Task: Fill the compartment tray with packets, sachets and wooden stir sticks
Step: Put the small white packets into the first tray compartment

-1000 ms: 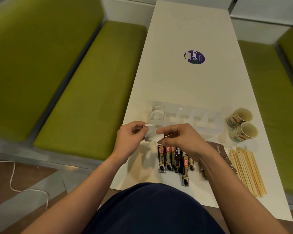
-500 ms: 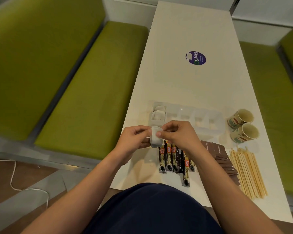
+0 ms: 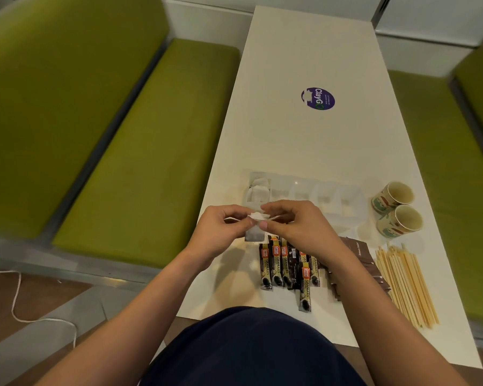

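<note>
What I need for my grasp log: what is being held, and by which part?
A tea bag, pinched at its upper end between the left hand and the right hand. Its body hangs below the fingers.

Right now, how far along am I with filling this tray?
Done: only the leftmost compartment of the tray holds tea bags; the others look empty. In hand: the left hand and right hand pinch one more tea bag just short of the tray. Left: the coffee sticks, brown sugar sachets and wooden stir sticks all lie on the table.
</note>
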The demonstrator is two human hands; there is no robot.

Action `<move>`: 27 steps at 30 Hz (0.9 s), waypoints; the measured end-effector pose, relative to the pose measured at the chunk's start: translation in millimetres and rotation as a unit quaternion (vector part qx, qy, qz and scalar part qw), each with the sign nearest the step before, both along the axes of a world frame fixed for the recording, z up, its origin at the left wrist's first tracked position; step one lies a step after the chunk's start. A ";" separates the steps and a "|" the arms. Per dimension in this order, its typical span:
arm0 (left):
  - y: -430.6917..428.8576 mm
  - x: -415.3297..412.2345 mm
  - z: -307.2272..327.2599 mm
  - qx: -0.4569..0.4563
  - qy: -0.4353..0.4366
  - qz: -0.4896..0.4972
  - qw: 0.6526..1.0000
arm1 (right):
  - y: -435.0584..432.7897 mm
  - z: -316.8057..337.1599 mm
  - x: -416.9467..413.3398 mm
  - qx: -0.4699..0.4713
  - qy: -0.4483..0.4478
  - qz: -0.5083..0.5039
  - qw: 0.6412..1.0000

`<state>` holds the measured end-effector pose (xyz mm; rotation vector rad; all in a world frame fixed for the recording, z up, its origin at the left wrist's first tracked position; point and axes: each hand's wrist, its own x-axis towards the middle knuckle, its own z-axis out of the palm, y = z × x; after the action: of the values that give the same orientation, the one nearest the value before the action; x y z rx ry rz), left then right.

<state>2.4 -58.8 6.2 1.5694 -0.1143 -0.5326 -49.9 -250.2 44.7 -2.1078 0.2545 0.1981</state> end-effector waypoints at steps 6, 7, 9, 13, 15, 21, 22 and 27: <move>-10.7 19.3 16.2 0.002 -0.045 -0.015 0.999 | -4.3 11.2 12.1 -0.024 -0.073 -0.038 0.996; -13.9 26.0 19.6 0.006 -0.065 -0.013 0.998 | -5.7 14.5 17.2 -0.027 -0.086 -0.044 0.995; -21.4 42.3 25.3 0.022 -0.108 -0.002 0.994 | -9.6 18.8 30.8 -0.034 -0.116 -0.057 0.991; -33.4 70.1 27.1 0.077 -0.161 0.003 0.984 | -19.9 14.6 58.2 -0.041 -0.134 -0.075 0.987; -36.7 77.6 20.9 0.100 -0.158 -0.006 0.982 | -23.3 4.8 67.6 -0.046 -0.122 -0.070 0.989; -32.9 83.6 1.2 0.174 -0.153 -0.047 0.972 | -26.4 -25.9 76.8 -0.054 -0.085 -0.056 0.993; -31.1 82.6 -0.9 0.179 -0.161 -0.048 0.969 | -26.0 -28.8 77.0 -0.064 -0.082 -0.054 0.993; -25.0 77.1 -9.8 0.214 -0.240 -0.033 0.946 | -20.8 -39.8 78.6 -0.110 -0.071 -0.057 0.990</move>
<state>79.4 -83.8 -3.6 2.1068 -0.4463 -0.2209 28.7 -271.0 4.8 -2.3064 0.3227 -0.0500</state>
